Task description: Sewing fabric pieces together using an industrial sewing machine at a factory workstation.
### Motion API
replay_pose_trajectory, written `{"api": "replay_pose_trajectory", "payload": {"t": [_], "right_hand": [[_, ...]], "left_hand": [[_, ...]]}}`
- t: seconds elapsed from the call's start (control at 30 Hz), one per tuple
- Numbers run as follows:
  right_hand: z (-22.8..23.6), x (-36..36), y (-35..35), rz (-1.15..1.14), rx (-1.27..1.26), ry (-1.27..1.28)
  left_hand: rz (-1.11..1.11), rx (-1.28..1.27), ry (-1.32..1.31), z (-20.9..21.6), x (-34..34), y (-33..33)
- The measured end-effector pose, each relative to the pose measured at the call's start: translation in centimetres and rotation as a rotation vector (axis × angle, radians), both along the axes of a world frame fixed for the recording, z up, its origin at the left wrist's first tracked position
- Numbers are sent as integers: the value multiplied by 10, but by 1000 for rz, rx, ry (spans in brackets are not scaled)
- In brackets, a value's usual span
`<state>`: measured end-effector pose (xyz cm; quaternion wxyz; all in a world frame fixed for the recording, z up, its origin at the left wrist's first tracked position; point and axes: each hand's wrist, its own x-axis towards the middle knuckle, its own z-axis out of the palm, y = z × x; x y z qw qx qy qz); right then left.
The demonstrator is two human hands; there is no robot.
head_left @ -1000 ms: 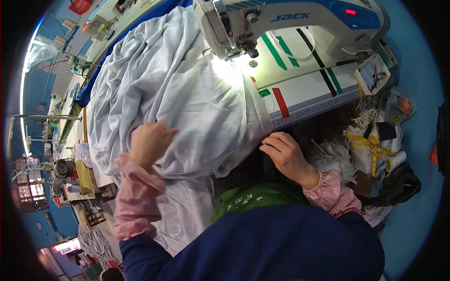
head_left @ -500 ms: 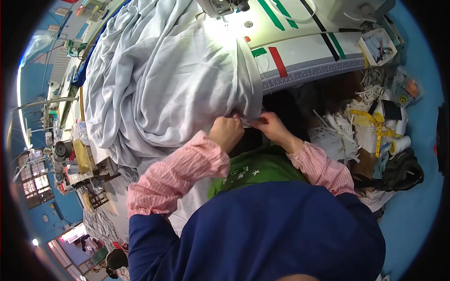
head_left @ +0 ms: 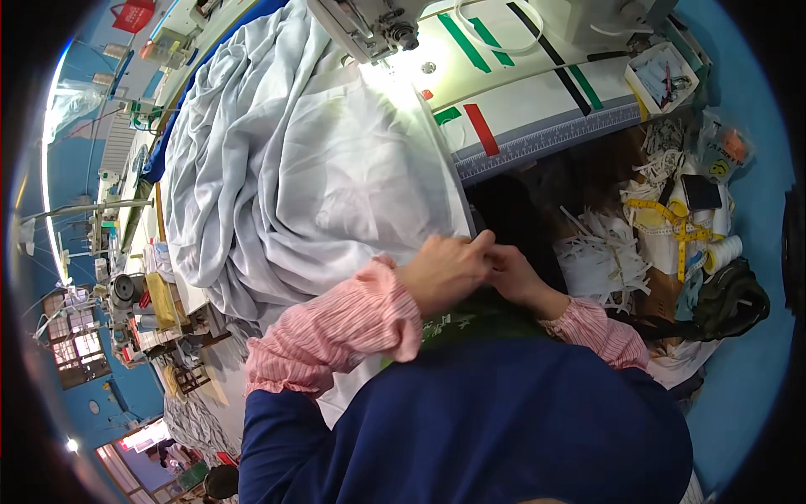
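A large pale grey-white fabric (head_left: 336,176) lies over the sewing table in loose folds. Its straight right edge runs from under the lit head of a sewing machine (head_left: 382,29) down to my hands. My left hand (head_left: 445,267) is closed on this edge at the table's front. Right beside it, my right hand (head_left: 519,277) has thumb and fingers pinched together at the same corner of the fabric. The two hands touch or nearly touch, and the bit of cloth between the fingertips is mostly hidden.
A ruler strip (head_left: 554,134) lines the table's front edge, with coloured tapes behind it. At the right stand a small white box (head_left: 662,77) of tools, a yellow tape measure (head_left: 682,235), thread spools (head_left: 724,252) and white fabric scraps (head_left: 609,260). Other machines line the left.
Both hands have come together and lower, toward my body. The fabric's right edge is now pulled straighter and flatter between the machine and my hands.
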<state>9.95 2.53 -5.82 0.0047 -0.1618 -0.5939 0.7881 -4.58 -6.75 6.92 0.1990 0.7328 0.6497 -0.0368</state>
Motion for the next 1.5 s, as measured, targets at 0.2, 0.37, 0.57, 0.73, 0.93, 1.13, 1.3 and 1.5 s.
{"api": "replay_pose_trajectory", "payload": {"t": [0.2, 0.37, 0.57, 0.73, 0.93, 1.13, 1.3, 1.5], "right_hand": [[10, -5, 16, 50, 151, 7], [36, -36, 49, -215, 1234, 450], [47, -67, 56, -139, 1348, 656], [48, -68, 55, -119, 1330, 632], [58, -74, 57, -111, 1346, 621], [81, -124, 142, -426, 1562, 439], [97, -155, 195, -437, 1772, 84], [125, -120, 121, -75, 1307, 494]], "left_hand": [[-48, 115, -122, -39, -12, -7], [-82, 170, -127, -29, -11, -6], [175, 553, -452, -6, -81, 14], [426, 603, 84, -25, -133, 28], [434, 666, 91, -30, -135, 26], [406, 627, 94, -24, -138, 27], [376, 539, 21, 0, -132, 33], [375, 719, -158, 17, -103, 44]]}}
